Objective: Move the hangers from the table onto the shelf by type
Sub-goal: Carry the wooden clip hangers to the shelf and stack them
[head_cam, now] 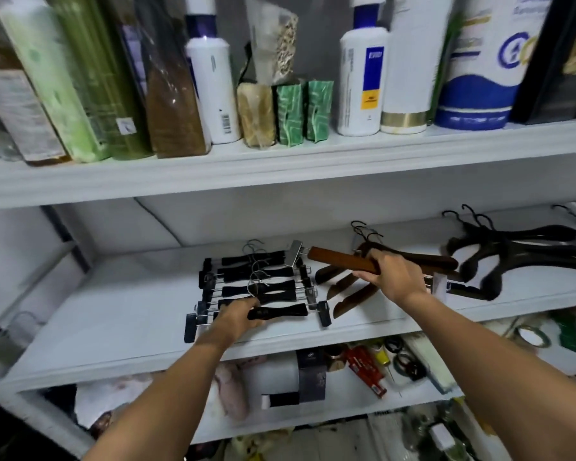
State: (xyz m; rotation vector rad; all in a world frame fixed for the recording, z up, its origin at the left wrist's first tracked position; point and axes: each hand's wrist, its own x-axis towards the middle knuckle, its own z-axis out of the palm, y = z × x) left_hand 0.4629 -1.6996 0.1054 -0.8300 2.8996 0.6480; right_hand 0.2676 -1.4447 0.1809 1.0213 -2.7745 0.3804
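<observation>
Both forearms reach forward from the bottom of the view to the middle shelf (120, 331) of a white shelving unit. We see the left hand (238, 316) palm down, fingers curled over the dark centre bar of the nearest black clip hanger (278, 312), which lies flat at the shelf's front edge. The right hand (391, 276) is closed around a brown wooden clip hanger (341, 259), held just above the shelf and tilted down to the right, its metal clip (295, 252) at the far left end. The shelf carries three groups: the black clip hangers (256, 277) on the left, about five by our count, though they overlap; brown wooden hangers (350, 294) in the middle, partly hidden by the right hand, so we cannot count them; and dark contoured hangers (526, 251) stacked on the right, at least three hooks showing. The upper shelf (280, 164) holds bottles (363, 78) and packets (320, 109); the lower shelf (346, 410) holds assorted small goods, too blurred to name.
</observation>
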